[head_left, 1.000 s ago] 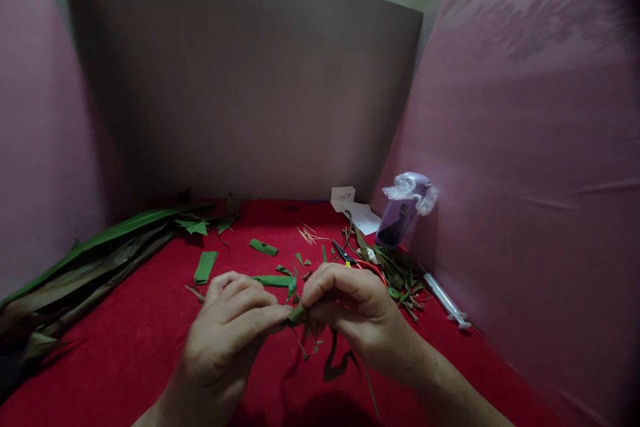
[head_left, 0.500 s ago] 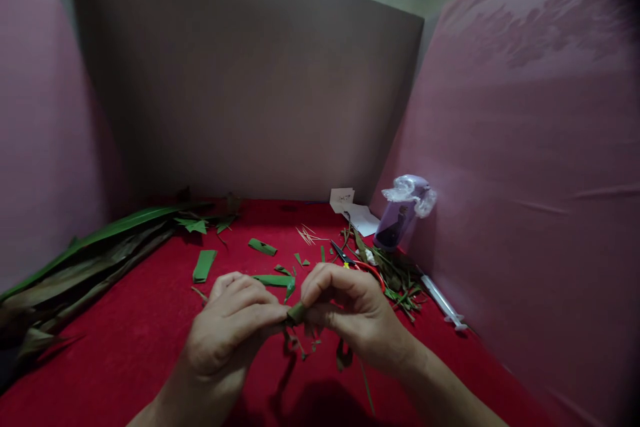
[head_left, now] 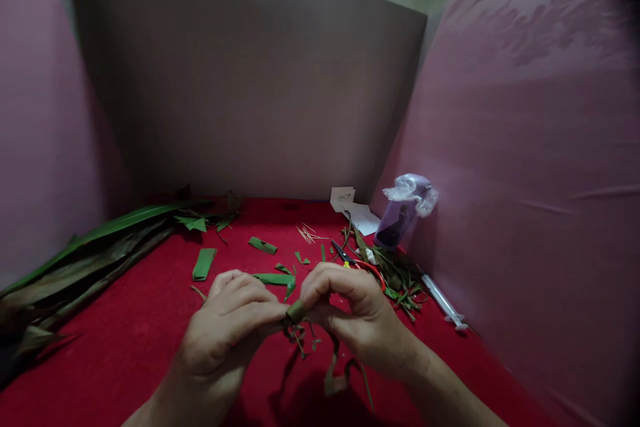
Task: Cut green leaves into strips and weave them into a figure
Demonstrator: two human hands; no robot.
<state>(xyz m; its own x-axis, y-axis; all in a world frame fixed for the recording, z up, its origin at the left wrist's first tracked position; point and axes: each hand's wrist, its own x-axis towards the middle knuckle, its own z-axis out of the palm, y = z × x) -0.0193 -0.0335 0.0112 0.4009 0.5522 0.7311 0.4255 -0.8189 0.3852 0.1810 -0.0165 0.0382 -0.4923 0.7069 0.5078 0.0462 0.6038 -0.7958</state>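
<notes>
Between my two hands is a small rolled piece of green leaf (head_left: 295, 311), pinched from both sides. My left hand (head_left: 230, 320) has its fingers bent and its thumb pressed at the roll's left end. On the roll's right side, the thumb and fingertips of my right hand (head_left: 355, 313) are closed. A thin brownish leaf strip (head_left: 336, 383) dangles in a curl below my right hand. Small twisted scraps (head_left: 299, 339) show just under the roll; I cannot tell whether they hang from it or lie on the cloth.
Cut leaf pieces (head_left: 205, 264) and toothpicks (head_left: 311, 235) lie on the red cloth (head_left: 150, 333). Red-handled scissors (head_left: 371, 268) rest by a heap of leaf scraps (head_left: 400, 280). A syringe (head_left: 444, 301) and a purple container (head_left: 395, 223) stand rightward; long leaves (head_left: 100, 247) lie left.
The brownish strip below my right hand hangs lower and further out in a loop. Both hands keep nearly the same place and grip on the leaf roll.
</notes>
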